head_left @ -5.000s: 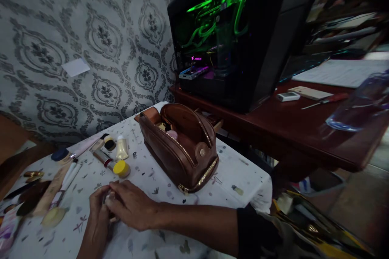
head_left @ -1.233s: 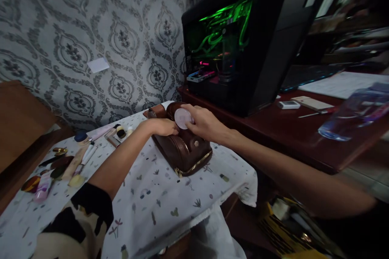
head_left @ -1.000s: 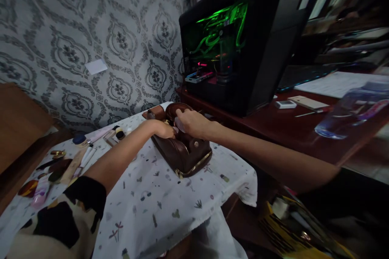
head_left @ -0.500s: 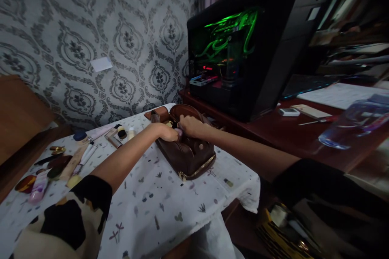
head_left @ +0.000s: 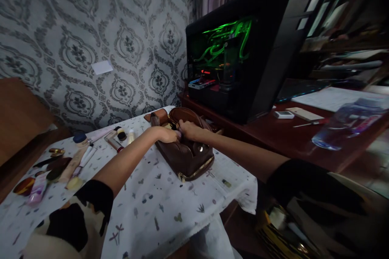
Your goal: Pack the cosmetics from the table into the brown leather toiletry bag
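Observation:
A dark brown bag (head_left: 185, 162) with a gold zipper lies open on the white patterned cloth (head_left: 146, 214). Both of my hands reach into its opening. My left hand (head_left: 167, 134) is closed, with a small purplish item partly visible at its fingertips. Close beside it, my right hand (head_left: 189, 130) is closed too, its fingers curled at the inner edge of the opening; whatever they grip is too small to make out. The bag's inside is mostly hidden by my hands.
Cosmetics and brushes (head_left: 82, 162) lie at the left of the cloth. A black computer case (head_left: 258, 60) stands behind on the red-brown desk (head_left: 282, 141), with a clear bottle (head_left: 340, 125) at right. A yellow-black basket (head_left: 267, 234) sits low at the right.
The view has shifted slightly. My hands remain at the bag's opening, with the right fingers drawn a little closer to my left hand.

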The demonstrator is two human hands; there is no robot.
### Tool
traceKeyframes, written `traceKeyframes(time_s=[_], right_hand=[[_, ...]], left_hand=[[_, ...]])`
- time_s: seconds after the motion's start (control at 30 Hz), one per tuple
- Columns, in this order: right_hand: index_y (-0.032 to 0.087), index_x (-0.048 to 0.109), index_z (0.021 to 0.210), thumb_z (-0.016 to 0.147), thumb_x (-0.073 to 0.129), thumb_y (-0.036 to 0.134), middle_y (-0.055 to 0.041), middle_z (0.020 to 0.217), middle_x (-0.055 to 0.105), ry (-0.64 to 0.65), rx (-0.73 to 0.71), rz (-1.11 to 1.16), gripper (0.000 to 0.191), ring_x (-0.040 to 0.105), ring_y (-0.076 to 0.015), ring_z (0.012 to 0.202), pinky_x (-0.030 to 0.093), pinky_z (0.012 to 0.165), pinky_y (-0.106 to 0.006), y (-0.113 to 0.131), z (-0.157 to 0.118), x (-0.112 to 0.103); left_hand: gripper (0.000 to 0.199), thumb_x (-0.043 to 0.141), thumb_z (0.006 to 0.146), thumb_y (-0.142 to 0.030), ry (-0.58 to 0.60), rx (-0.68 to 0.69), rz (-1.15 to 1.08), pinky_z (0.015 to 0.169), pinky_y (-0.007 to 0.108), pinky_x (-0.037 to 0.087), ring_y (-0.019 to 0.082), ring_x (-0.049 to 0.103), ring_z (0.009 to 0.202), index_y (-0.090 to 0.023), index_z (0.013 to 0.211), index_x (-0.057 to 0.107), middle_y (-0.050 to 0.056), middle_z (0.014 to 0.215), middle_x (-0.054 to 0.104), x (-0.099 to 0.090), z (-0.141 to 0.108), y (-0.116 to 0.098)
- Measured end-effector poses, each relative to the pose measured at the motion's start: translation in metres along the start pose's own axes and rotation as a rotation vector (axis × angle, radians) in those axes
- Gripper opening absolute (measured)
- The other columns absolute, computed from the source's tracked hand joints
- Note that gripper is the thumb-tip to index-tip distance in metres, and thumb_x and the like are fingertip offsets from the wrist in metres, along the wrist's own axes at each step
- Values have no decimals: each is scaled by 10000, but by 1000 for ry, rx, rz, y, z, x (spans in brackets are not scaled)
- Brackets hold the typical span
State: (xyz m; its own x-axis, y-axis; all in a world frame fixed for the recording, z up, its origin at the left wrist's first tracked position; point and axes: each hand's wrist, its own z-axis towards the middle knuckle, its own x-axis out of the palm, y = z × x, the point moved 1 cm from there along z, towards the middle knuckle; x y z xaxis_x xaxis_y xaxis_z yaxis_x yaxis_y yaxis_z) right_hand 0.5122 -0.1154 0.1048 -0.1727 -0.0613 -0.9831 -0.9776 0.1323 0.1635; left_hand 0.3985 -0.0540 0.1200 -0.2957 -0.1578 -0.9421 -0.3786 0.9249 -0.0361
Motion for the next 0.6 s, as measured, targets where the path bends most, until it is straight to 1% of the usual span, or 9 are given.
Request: traceKeyframes(time_s=[0.1,0.17,0.23,0.3,0.47,0.6], right_hand=[[159,581,1292,971,622,359,-106,1262,617,3,-16,7,380,639,-233,1081,562,907,-442,-1,-4,-3],[162,579,1296,972,621,357,-105,1267,615,-2,-28,9,381,637,-234,1088,561,911,-445,-3,-6,-4],[161,581,1294,971,623,352,-105,1271,613,-7,-31,4,377,635,-235,1093,559,915,-447,-5,-7,-4],[162,588,1283,970,624,350,-104,1272,614,-11,-32,0,366,634,-234,1095,558,918,-446,-6,-9,-5],[154,601,1262,967,629,350,-107,1259,619,-10,-47,5,355,637,-231,1087,558,915,-436,-10,-10,-7],[165,608,1250,968,628,359,-103,1256,620,8,-46,22,343,637,-227,1082,560,908,-423,-13,-7,-7]], left_hand=[[229,566,911,-265,-7,-100,27,818,277,518,205,693,938,-175,1068,705,80,1083,753,-4,-1,-2],[295,558,967,-312,-70,-181,42,916,368,529,228,668,1057,-152,1201,640,115,1209,691,-6,1,-2],[366,582,979,-357,-129,-251,51,953,449,536,242,642,1115,-154,1283,582,119,1282,631,-7,7,-1],[397,616,965,-370,-152,-292,57,944,474,550,246,633,1122,-167,1303,568,110,1303,605,-7,14,0],[392,632,956,-352,-107,-289,59,918,455,566,241,639,1099,-170,1298,572,106,1293,607,-4,30,4],[401,635,954,-345,-83,-241,52,955,477,548,255,622,1146,-176,1312,566,110,1330,591,-2,33,8]])
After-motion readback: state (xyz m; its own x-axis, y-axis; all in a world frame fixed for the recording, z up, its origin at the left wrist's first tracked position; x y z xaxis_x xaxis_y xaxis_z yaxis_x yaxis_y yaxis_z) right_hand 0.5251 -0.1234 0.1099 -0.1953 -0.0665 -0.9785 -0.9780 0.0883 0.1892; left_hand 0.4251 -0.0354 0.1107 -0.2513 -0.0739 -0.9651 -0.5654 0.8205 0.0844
